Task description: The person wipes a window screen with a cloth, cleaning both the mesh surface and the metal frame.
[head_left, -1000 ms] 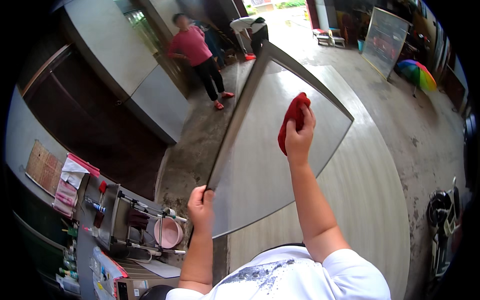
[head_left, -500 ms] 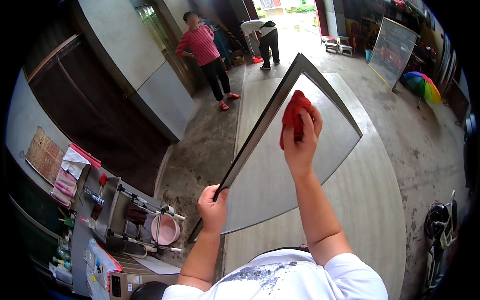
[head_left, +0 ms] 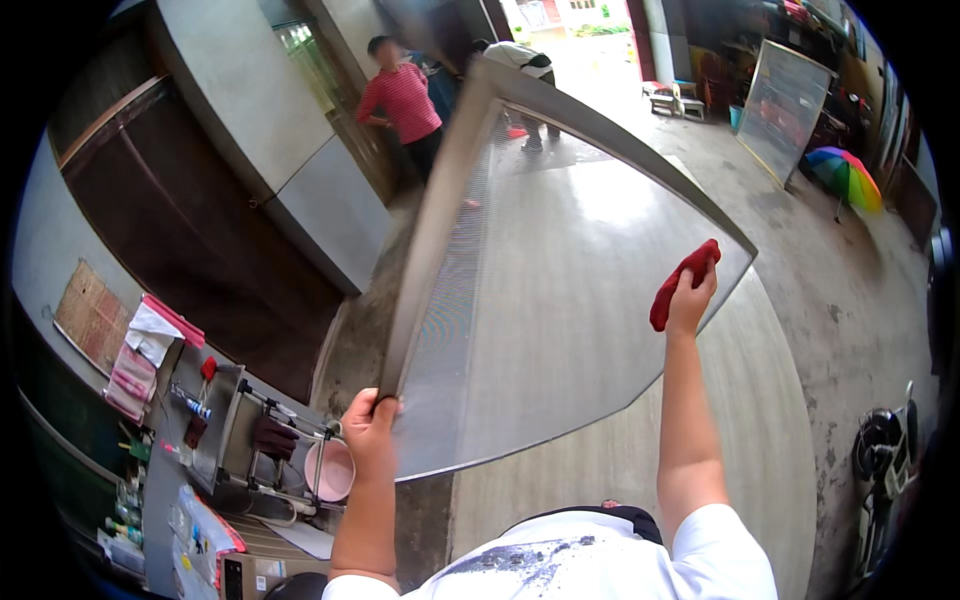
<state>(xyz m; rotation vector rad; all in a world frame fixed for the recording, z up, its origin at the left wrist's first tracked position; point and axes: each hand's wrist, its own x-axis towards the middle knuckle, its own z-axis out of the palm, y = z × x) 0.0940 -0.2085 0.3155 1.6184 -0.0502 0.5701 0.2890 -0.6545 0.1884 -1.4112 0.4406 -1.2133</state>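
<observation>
A framed window screen [head_left: 560, 290] with fine see-through mesh is held up tilted in front of me, above a pale wood-look board. My left hand [head_left: 370, 425] grips the grey frame's left side near its lower end, thumb over the edge. In my right hand [head_left: 690, 298] is a bunched red cloth [head_left: 672, 290], over the mesh close to the frame's right corner. Whether the cloth presses on the mesh cannot be seen for certain. Through the mesh the board and part of the floor show.
The pale board [head_left: 745, 430] spreads below the screen. A person in a striped top [head_left: 405, 105] stands at the far left; another bends [head_left: 515, 55] behind the frame's top. A washstand [head_left: 225, 430] and pink basin [head_left: 330, 470] are at left. A rainbow umbrella [head_left: 845, 178] and another screen [head_left: 785, 112] stand right.
The screen has swung to face me more, its top corner moving left and up. My right hand with the red cloth has moved right and down; my left hand has shifted left, still gripping.
</observation>
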